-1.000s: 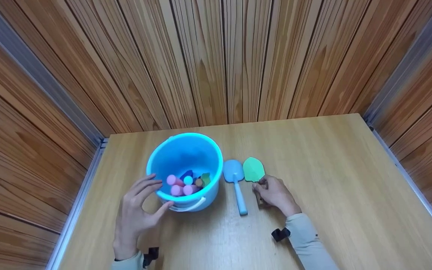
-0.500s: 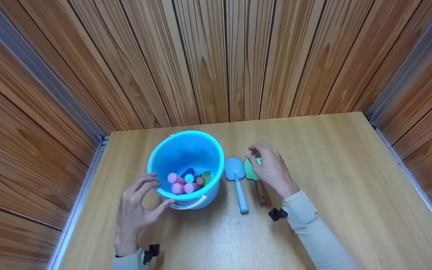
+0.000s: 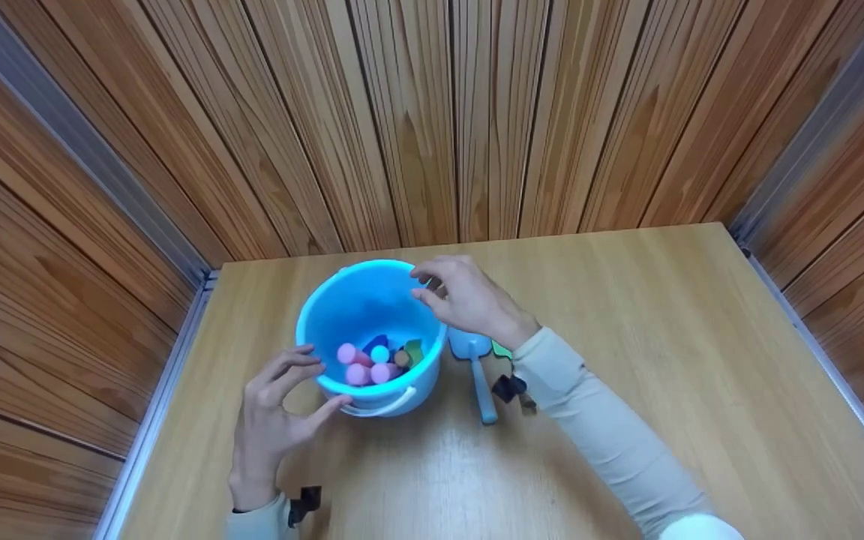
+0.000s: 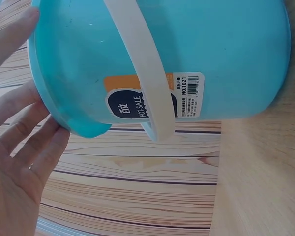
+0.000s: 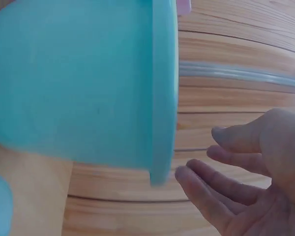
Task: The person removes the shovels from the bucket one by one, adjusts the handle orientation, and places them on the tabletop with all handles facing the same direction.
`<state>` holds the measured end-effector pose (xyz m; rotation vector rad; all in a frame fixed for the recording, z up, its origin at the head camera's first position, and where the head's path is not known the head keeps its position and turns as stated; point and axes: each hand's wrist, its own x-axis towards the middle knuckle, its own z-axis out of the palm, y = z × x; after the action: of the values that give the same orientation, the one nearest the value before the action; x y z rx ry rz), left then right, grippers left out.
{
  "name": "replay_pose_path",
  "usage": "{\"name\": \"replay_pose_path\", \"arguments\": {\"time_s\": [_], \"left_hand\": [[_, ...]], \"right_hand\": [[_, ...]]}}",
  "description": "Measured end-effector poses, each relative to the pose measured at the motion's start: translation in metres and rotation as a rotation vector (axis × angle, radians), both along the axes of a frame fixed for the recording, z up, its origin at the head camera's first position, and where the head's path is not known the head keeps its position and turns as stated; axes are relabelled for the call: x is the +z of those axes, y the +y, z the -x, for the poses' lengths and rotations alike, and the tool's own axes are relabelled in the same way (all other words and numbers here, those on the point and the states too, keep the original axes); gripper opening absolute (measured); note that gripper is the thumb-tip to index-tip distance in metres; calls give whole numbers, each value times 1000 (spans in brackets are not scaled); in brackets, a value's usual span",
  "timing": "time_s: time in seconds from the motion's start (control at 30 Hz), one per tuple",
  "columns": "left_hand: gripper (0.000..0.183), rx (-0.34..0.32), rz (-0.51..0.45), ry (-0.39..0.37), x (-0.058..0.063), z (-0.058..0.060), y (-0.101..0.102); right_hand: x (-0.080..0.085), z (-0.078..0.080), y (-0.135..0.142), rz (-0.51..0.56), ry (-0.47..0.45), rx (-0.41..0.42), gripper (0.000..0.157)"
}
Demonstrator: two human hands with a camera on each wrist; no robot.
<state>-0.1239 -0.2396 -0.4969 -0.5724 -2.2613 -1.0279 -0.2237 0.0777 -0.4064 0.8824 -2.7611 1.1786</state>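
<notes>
A blue bucket point(image 3: 312, 300) stands upright on the table, with several pink cylinders point(image 3: 358, 374) and other small coloured pieces at its bottom. My left hand point(image 3: 273, 420) rests fingertips and thumb, spread apart, against the near left of its rim, as the left wrist view point(image 4: 19, 162) confirms. My right hand point(image 3: 469, 296) is at the far right of the rim with fingers loosely bent and nothing in them. In the right wrist view, its fingers point(image 5: 201, 189) are just apart from the rim. A blue toy shovel point(image 3: 481, 382) lies right of the bucket.
A green toy trowel point(image 3: 502, 350) with a brown handle lies beside the shovel, mostly hidden under my right arm. A white handle point(image 3: 383, 410) hangs on the bucket's near side. Wood-panelled walls point(image 3: 432, 150) enclose the table's back and sides.
My right hand has left the green trowel, which stays on the table, and moved up and left to the bucket's rim. My left hand keeps its place at the bucket.
</notes>
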Motion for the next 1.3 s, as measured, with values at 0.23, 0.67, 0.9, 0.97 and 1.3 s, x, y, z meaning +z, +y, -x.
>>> {"name": "replay_pose_path", "arguments": {"time_s": [0.23, 0.67, 0.9, 0.97, 1.3], "left_hand": [[49, 6, -15, -15, -1, -3, 0], [47, 15, -41, -30, -2, -2, 2], [47, 18, -41, -22, 1, -1, 1], [47, 14, -40, -20, 1, -1, 1], [46, -10, -43, -19, 3, 1, 1]], "right_hand": [[-6, 4, -28, -179, -144, 82, 43], [-3, 8, -65, -538, -420, 19, 39], [0, 18, -78, -662, -506, 95, 34], [-4, 20, -80, -665, -511, 128, 31], [-24, 24, -82, -512, -579, 67, 42]]}}
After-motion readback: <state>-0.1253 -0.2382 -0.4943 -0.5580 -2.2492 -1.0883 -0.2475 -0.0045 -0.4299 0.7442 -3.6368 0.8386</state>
